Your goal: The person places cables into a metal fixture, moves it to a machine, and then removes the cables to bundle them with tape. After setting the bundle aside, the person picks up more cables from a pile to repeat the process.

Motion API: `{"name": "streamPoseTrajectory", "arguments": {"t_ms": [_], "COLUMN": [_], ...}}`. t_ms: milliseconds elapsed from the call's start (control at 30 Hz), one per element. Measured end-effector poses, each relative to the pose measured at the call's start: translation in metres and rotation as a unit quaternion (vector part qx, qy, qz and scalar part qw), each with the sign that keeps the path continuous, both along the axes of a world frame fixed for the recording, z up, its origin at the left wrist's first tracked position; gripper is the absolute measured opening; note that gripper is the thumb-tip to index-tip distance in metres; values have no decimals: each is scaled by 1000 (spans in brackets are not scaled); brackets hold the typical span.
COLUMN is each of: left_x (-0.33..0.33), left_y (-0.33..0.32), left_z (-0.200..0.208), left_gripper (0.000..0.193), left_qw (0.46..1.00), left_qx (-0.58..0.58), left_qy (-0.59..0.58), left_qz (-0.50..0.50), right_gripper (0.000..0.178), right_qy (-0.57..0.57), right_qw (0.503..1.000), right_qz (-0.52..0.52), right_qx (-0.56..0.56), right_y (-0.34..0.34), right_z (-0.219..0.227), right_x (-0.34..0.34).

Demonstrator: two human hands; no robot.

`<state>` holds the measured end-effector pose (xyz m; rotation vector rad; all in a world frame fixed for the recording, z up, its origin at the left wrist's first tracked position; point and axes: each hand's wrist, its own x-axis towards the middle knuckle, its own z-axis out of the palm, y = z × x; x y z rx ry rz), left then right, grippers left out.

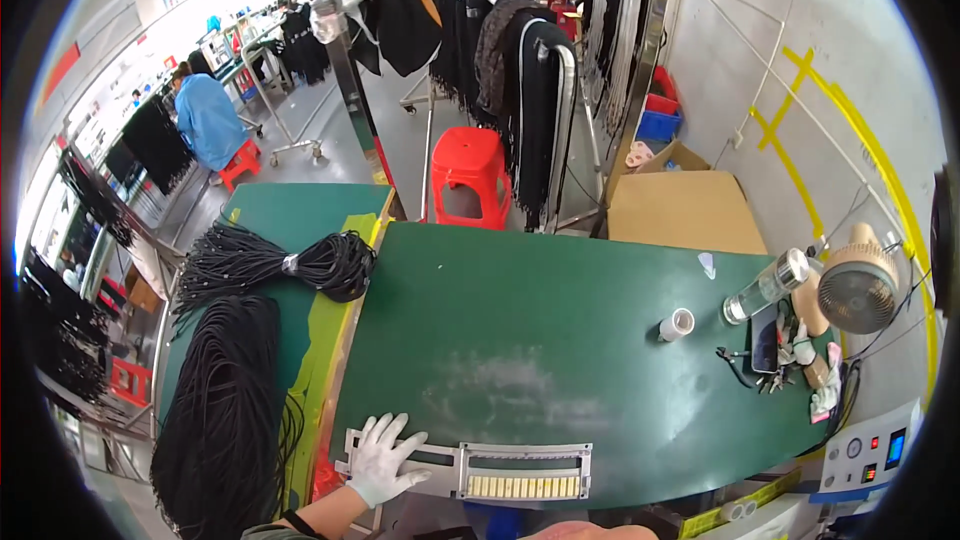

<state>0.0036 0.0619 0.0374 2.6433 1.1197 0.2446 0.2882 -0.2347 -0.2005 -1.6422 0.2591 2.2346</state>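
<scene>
My left hand (385,462), in a white glove, lies flat with its fingers spread on the left part of a long silver metal frame (440,452). The frame rests along the near edge of the green table (520,290). Its right section holds a row of several pale yellow blocks (525,487) below an open slot. The hand covers part of the frame's left end. A strip of bare skin (595,531) shows at the lower edge, right of the frame; no fingers are visible there, and my right hand cannot be made out.
Black cord bundles (225,390) lie on the left, one tied bundle (290,263) behind. A white roll (676,325), glass bottle (768,286), small fan (858,285) and tools stand at right. Beyond are a red stool (468,175), cardboard box (690,210) and a seated person (208,120).
</scene>
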Motion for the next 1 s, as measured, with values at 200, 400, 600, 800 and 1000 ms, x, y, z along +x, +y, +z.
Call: {"name": "streamPoseTrajectory", "arguments": {"t_ms": [200, 400, 600, 800, 1000], "left_x": [8, 20, 4, -6, -18], "left_y": [-2, 4, -1, -10, -18], "left_z": [1, 9, 1, -12, -35], "left_gripper": [66, 66, 67, 68, 65], "left_qw": [999, 996, 997, 1000, 996], "left_qx": [-24, -52, -36, 5, 73], "left_qy": [34, 67, 55, 10, -54], "left_qz": [12, 32, 32, 17, 14], "right_gripper": [33, 38, 42, 47, 51], "right_qy": [43, 81, 54, 13, -74], "right_qw": [984, 903, 733, 482, 486], "right_qz": [114, 302, 497, 649, 646], "right_qx": [128, 294, 461, 588, 584], "right_y": [3, 31, 68, 87, 118], "right_z": [-165, -212, -219, -249, -203], "right_x": [-69, -138, -129, -123, -67]}}
